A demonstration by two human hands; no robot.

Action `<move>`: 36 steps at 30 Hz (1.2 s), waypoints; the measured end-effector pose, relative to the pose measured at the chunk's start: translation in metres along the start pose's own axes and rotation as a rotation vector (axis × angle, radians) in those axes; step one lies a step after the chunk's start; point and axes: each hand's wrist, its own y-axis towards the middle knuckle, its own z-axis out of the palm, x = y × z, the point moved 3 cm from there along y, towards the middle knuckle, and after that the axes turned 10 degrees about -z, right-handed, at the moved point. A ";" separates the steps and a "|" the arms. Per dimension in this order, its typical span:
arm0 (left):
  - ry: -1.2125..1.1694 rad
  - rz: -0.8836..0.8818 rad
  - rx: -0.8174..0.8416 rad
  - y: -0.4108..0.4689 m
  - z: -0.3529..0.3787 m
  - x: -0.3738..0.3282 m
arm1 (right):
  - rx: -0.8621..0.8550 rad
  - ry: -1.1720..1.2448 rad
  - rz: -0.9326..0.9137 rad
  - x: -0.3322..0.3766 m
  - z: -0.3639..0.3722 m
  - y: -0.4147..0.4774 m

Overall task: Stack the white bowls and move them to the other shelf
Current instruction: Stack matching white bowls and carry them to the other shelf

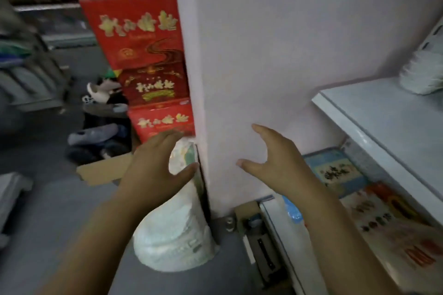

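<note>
— The left hand [158,165] and right hand [273,163]?
— Both slack, fingers spread, holding nothing, before the wall [287,55].
— The bowls [422,76]?
— Perhaps that blurred white heap on the shelf [383,122], far right.

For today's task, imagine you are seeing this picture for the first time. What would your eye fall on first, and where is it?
The left hand and the right hand reach forward low in the middle, fingers spread and holding nothing, by the corner of a white wall. Left of it stand stacked red boxes with gold print, with a white sack on the floor below.
</note>
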 end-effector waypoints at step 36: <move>0.022 -1.485 -0.621 -0.272 -0.154 0.311 | 1.053 0.040 -1.101 0.404 0.414 0.136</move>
